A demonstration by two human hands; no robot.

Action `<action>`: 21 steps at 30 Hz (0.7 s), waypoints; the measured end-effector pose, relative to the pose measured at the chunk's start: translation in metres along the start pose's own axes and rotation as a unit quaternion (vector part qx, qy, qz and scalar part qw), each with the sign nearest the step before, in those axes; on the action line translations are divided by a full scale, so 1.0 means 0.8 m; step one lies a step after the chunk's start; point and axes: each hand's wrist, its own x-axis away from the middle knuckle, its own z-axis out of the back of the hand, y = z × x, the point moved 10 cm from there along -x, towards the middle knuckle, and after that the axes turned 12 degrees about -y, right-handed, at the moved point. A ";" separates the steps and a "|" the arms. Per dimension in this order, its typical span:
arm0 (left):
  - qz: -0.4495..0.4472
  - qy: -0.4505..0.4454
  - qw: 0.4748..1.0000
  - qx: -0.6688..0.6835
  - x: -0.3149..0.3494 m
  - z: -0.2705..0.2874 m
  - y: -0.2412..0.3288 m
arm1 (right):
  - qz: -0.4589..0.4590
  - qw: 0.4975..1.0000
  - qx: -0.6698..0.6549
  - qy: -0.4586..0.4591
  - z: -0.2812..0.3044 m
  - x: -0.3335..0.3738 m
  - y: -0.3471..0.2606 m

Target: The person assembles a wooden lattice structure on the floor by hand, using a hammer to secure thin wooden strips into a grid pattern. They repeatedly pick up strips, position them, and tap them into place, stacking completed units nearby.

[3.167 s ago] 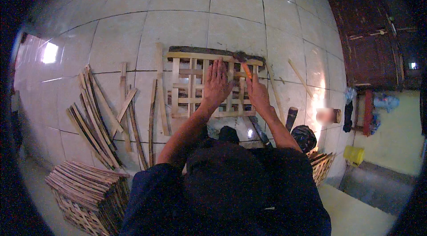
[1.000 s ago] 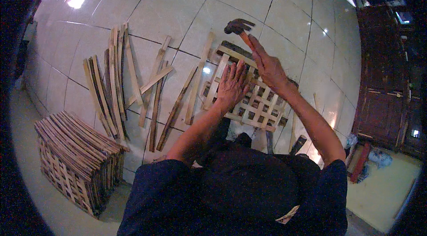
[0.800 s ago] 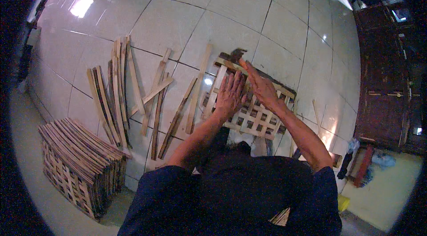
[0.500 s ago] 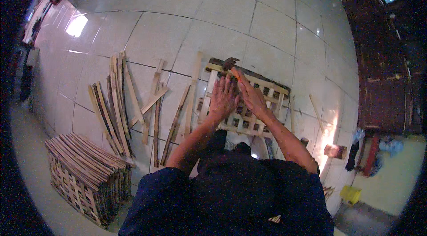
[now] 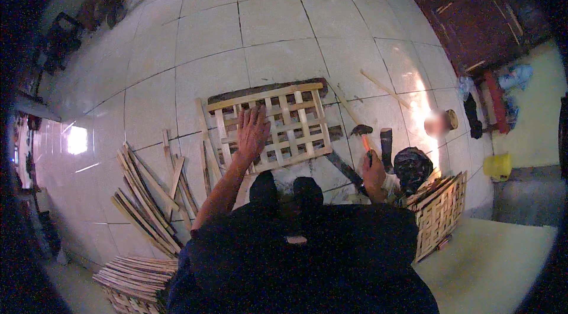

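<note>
A woven lattice panel of pale wooden slats [image 5: 303,114] lies on the tiled floor in front of me, its far edge over a dark board [image 5: 236,92]. My left hand [image 5: 253,134] rests on the panel's left part, fingers stretched out and holding nothing. Off the panel to the right, my right hand [image 5: 373,173] is wrapped round the orange and black handle of a hammer [image 5: 366,141]. The hammer's dark head points away from me. Between my right hand and the panel lies a dark flat bar [image 5: 343,171].
Loose slats [image 5: 148,198] spread on the left, beside a stack of lattice panels [image 5: 133,278]. More panels [image 5: 441,213] stand at lower right by a black plastic bag [image 5: 412,167]. A short round wooden block [image 5: 452,120] and a yellow container [image 5: 497,166] lie farther right.
My right hand has carried the hammer from the panel's far left corner to the right, off the panel. My left hand stays on the panel, now nearer its middle. The view has turned.
</note>
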 end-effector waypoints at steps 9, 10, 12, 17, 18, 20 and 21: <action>0.007 -0.086 0.994 -0.064 -0.045 -0.043 0.001 | 0.004 0.996 -0.055 0.065 -0.039 -0.006 0.062; -0.002 -0.076 0.995 -0.070 -0.050 -0.043 0.002 | 0.024 0.996 -0.044 0.067 -0.037 -0.006 0.059; -0.012 -0.058 0.995 -0.083 -0.053 -0.046 -0.010 | 0.054 0.994 0.011 0.091 -0.022 0.002 0.034; -0.003 -0.066 0.998 -0.016 -0.075 -0.016 -0.016 | 0.126 0.979 -0.112 0.114 -0.016 0.022 -0.019; 0.040 -0.105 0.994 0.015 -0.094 0.008 -0.001 | 0.139 0.971 -0.166 0.101 -0.033 0.029 -0.020; 0.082 -0.055 0.990 0.097 -0.106 0.054 -0.020 | 0.162 0.953 -0.254 -0.046 -0.077 0.033 -0.080; 0.097 -0.028 0.976 0.191 -0.117 0.068 -0.019 | 0.161 0.929 -0.317 -0.103 -0.087 0.034 -0.108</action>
